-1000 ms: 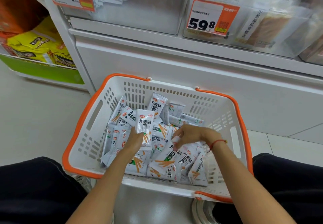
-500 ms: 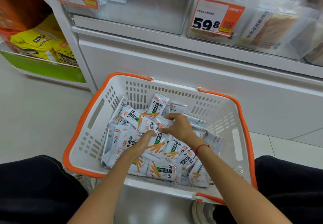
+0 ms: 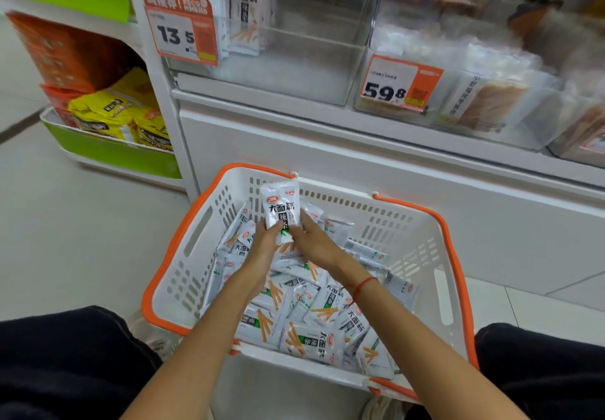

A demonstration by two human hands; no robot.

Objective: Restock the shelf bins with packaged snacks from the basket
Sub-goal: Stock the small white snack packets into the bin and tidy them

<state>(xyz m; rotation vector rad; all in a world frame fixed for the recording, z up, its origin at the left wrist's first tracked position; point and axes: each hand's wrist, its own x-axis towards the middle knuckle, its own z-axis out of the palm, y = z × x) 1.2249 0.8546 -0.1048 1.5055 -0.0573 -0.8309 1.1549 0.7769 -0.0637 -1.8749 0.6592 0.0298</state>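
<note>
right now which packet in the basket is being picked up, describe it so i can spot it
Look in the white basket with the orange rim, on the floor under the shelf. Above the heap at its far-left end, both hands pinch one white packet by its lower edge. It alone stands upright, facing you; the others lie flat.

Both hands over white plastic basket with orange rim (image 3: pixel 456 256), on floor against white shelf base. Left hand (image 3: pixel 262 249) and right hand (image 3: pixel 314 243) together pinch a white snack packet with black lettering (image 3: pixel 281 205), upright above loose pile of matching white packets (image 3: pixel 307 318). Above: clear acrylic shelf bin (image 3: pixel 314 59), a few packets standing at its left, orange "13.5" price tag (image 3: pixel 181 26).
</note>
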